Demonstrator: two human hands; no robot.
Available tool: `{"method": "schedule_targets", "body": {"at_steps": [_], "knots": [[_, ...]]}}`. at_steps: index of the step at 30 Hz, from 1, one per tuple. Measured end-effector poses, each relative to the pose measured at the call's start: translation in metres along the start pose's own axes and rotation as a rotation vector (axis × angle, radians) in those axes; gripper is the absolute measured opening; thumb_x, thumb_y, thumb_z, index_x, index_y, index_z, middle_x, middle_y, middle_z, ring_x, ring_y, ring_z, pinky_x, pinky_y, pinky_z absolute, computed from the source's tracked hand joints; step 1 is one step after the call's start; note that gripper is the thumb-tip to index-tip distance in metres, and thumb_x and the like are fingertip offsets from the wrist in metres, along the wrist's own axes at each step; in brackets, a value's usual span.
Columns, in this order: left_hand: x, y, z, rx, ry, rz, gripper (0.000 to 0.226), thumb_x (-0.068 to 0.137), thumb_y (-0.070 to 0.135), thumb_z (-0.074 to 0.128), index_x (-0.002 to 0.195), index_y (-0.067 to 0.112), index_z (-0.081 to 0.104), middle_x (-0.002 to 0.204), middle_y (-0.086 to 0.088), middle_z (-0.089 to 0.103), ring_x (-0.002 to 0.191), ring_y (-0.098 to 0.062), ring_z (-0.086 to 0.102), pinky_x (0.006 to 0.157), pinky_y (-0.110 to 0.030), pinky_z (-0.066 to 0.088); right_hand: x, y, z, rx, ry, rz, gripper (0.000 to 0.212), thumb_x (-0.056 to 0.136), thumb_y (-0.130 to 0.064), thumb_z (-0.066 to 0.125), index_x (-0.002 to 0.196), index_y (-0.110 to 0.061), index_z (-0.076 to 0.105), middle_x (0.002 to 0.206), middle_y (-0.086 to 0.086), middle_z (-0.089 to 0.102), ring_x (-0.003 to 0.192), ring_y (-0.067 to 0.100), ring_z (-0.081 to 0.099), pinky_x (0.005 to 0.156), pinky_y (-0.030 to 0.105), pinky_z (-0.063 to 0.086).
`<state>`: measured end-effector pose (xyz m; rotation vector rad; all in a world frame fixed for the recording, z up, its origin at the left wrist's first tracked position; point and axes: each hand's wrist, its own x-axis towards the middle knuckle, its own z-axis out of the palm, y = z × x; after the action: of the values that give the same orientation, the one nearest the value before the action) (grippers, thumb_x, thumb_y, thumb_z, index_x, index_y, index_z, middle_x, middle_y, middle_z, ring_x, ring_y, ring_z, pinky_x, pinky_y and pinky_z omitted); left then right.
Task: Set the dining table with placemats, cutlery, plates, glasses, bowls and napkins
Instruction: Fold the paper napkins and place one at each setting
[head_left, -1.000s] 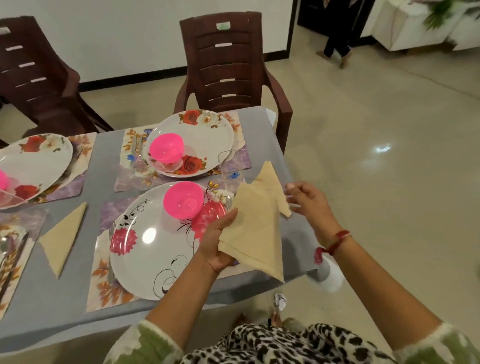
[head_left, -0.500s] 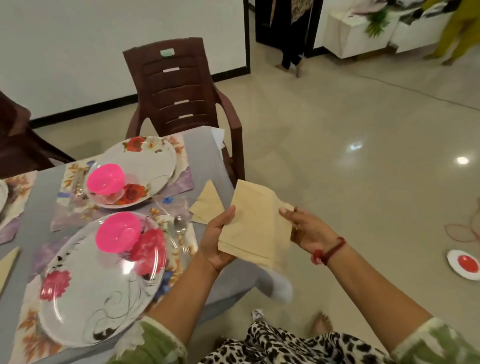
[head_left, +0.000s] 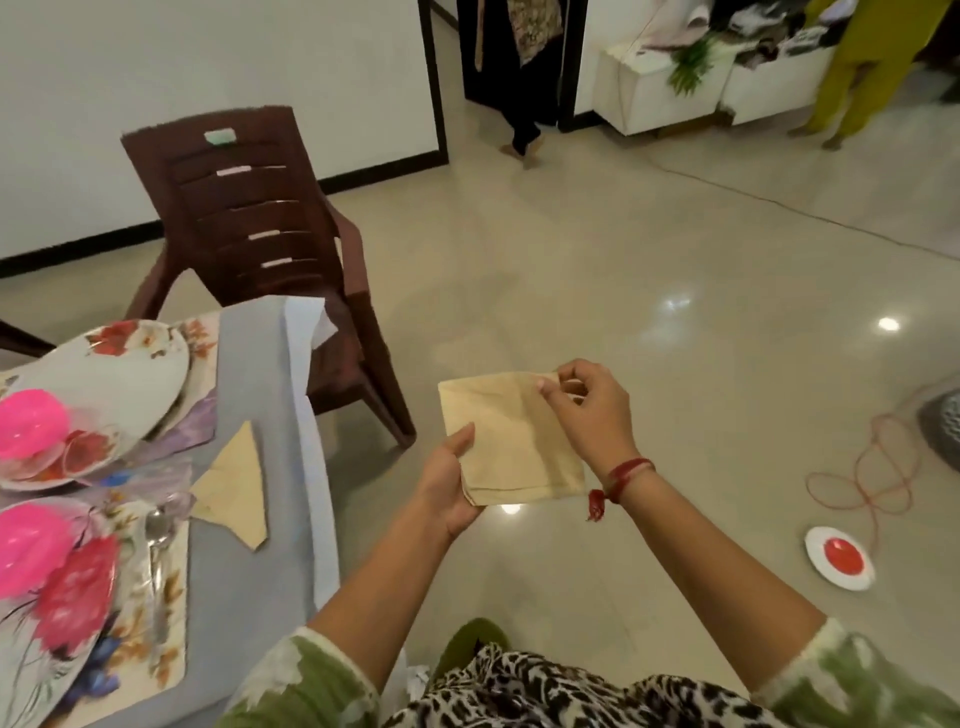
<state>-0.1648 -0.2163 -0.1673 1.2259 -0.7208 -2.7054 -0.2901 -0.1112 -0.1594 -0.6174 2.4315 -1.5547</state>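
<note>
- Napkin (head_left: 506, 441) is being held over the floor (head_left: 623, 291); left hand (head_left: 447, 486) is gripping its lower edge, right hand (head_left: 587, 410) pinching its top corner.
- Loosening either hold is probably risking a drop.

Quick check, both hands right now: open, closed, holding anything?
Left hand: holding the beige napkin by its lower left edge.
Right hand: pinching the same napkin's top right corner.
</note>
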Motion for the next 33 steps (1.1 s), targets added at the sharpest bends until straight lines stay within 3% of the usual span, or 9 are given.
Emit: {"method": "schedule_targets", "body": {"at_steps": [2, 5, 11, 15, 19, 22, 27, 30, 33], "knots": [[0.005, 0.000, 0.015, -0.001, -0.015, 0.015, 0.026, 0.100, 0.024, 0.041, 0.111, 0.006, 0.057, 0.097, -0.016, 0.070, 0.094, -0.032, 0.062, 0.084, -0.048, 0.049, 0.010, 0.006, -0.008, 0.043, -0.004, 0.060, 0.014, 0.087, -0.029, 0.064, 0.083, -0.015, 0.061, 0.088, -0.005, 0.063, 0.079, 0.004, 0.058, 0.074, 0.028, 0.050], [0.018, 0.002, 0.034, -0.045, -0.029, 0.013, 0.031, 0.101, 0.027, 0.039, 0.110, 0.004, 0.057, 0.101, -0.019, 0.069, 0.095, -0.034, 0.061, 0.090, -0.049, 0.046, 0.022, 0.006, -0.021, 0.061, -0.141, -0.119, 0.012, 0.087, -0.027, 0.065, 0.086, -0.015, 0.065, 0.085, -0.011, 0.065, 0.083, 0.001, 0.059, 0.078, 0.026, 0.050], [0.061, 0.019, 0.053, -0.184, -0.051, 0.024, 0.030, 0.098, 0.028, 0.038, 0.108, 0.011, 0.060, 0.091, -0.014, 0.070, 0.076, -0.028, 0.069, 0.073, -0.038, 0.056, 0.037, 0.006, -0.002, 0.013, -0.485, -0.345, 0.012, 0.084, -0.026, 0.065, 0.089, -0.015, 0.063, 0.113, -0.002, 0.066, 0.105, 0.015, 0.060, 0.088, 0.031, 0.051], [0.096, 0.039, 0.057, -0.263, -0.064, 0.104, 0.039, 0.098, 0.039, 0.038, 0.127, 0.016, 0.050, 0.131, -0.018, 0.057, 0.099, -0.032, 0.064, 0.084, -0.044, 0.054, 0.069, 0.014, 0.014, -0.190, -0.546, -0.556, 0.012, 0.086, -0.023, 0.064, 0.090, -0.012, 0.061, 0.123, 0.001, 0.063, 0.112, 0.017, 0.055, 0.089, 0.022, 0.038], [0.128, 0.069, 0.060, -0.296, -0.112, 0.163, 0.075, 0.082, 0.070, 0.042, 0.132, 0.014, 0.048, 0.134, -0.017, 0.056, 0.113, -0.036, 0.059, 0.084, -0.049, 0.055, 0.125, 0.022, 0.032, -0.329, -0.673, -0.685, 0.030, 0.087, -0.043, 0.054, 0.097, -0.015, 0.064, 0.125, 0.003, 0.062, 0.121, 0.019, 0.052, 0.108, 0.037, 0.037], [0.156, 0.103, 0.067, -0.335, -0.082, 0.221, 0.050, 0.094, 0.045, 0.045, 0.138, 0.020, 0.047, 0.126, -0.013, 0.062, 0.110, -0.034, 0.060, 0.082, -0.052, 0.053, 0.166, 0.008, 0.046, -0.086, -0.785, -0.531, 0.036, 0.086, -0.049, 0.051, 0.103, -0.021, 0.065, 0.119, -0.004, 0.064, 0.116, 0.011, 0.054, 0.107, 0.024, 0.034], [0.186, 0.174, 0.080, -0.370, -0.098, 0.364, 0.040, 0.099, 0.026, 0.038, 0.137, 0.022, 0.049, 0.128, -0.013, 0.061, 0.115, -0.028, 0.060, 0.094, -0.052, 0.044, 0.263, -0.014, 0.068, 0.240, -0.489, -0.182, 0.031, 0.081, -0.049, 0.060, 0.101, -0.025, 0.064, 0.103, -0.011, 0.065, 0.102, 0.007, 0.060, 0.085, 0.022, 0.049], [0.195, 0.214, 0.085, -0.355, -0.152, 0.475, 0.039, 0.100, 0.025, 0.035, 0.137, 0.020, 0.048, 0.132, -0.013, 0.059, 0.118, -0.025, 0.060, 0.095, -0.048, 0.045, 0.321, -0.021, 0.081, 0.232, -0.810, -0.005, 0.039, 0.080, -0.026, 0.073, 0.115, -0.019, 0.060, 0.114, -0.001, 0.063, 0.112, 0.018, 0.058, 0.089, 0.025, 0.051], [0.203, 0.253, 0.080, -0.409, -0.154, 0.573, 0.041, 0.101, 0.025, 0.034, 0.140, 0.020, 0.045, 0.135, -0.012, 0.056, 0.121, -0.024, 0.058, 0.099, -0.048, 0.047, 0.356, -0.035, 0.102, 0.335, -1.097, -0.003, 0.060, 0.070, -0.009, 0.078, 0.123, -0.021, 0.053, 0.114, -0.004, 0.059, 0.102, 0.005, 0.061, 0.081, 0.022, 0.051]]}}
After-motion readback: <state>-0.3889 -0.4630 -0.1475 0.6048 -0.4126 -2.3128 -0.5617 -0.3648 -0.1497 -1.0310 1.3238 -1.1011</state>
